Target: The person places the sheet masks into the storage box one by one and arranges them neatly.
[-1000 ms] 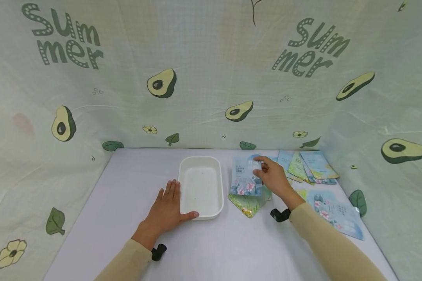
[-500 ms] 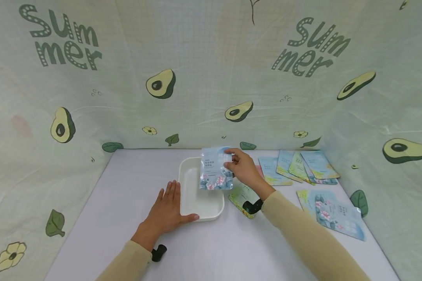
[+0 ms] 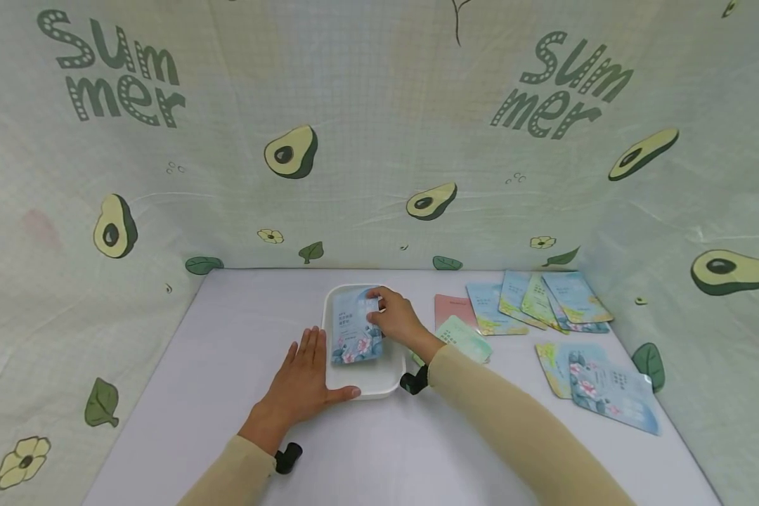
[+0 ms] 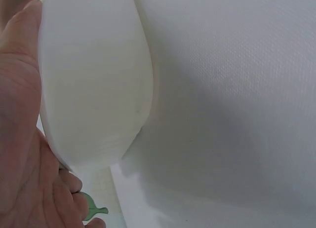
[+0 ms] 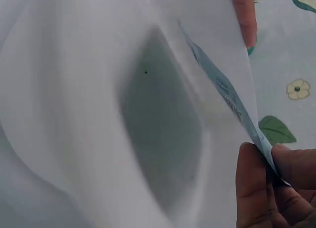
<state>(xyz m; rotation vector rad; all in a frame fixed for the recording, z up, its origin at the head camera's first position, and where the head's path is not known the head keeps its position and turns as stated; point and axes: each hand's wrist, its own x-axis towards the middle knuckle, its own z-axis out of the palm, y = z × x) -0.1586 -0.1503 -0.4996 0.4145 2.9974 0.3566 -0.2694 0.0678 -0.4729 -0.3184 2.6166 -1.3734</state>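
Observation:
A white rectangular tray (image 3: 373, 378) stands on the table before me. My left hand (image 3: 302, 376) lies along its left side, fingers straight and thumb reaching across the near corner. In the left wrist view the palm is against the tray wall (image 4: 96, 80). My right hand (image 3: 397, 320) pinches a blue floral sheet mask packet (image 3: 353, 330) by its right edge, over the tray. From the right wrist view, thumb and fingers grip one end of this packet (image 5: 222, 87), which tilts above the tray floor (image 5: 163, 124).
Right of the tray lie a pale green packet (image 3: 464, 340) and a pink packet (image 3: 453, 309). Several blue and green packets (image 3: 493, 309) overlap at the back right. Nearer me on the right, a floral blue packet (image 3: 613, 390) overlaps a yellow-edged packet (image 3: 552, 365).
My right hand has carried the blue sheet mask packet left from above the green packet to over the tray, then lower. The pink packet has come into view. My left hand stays put.

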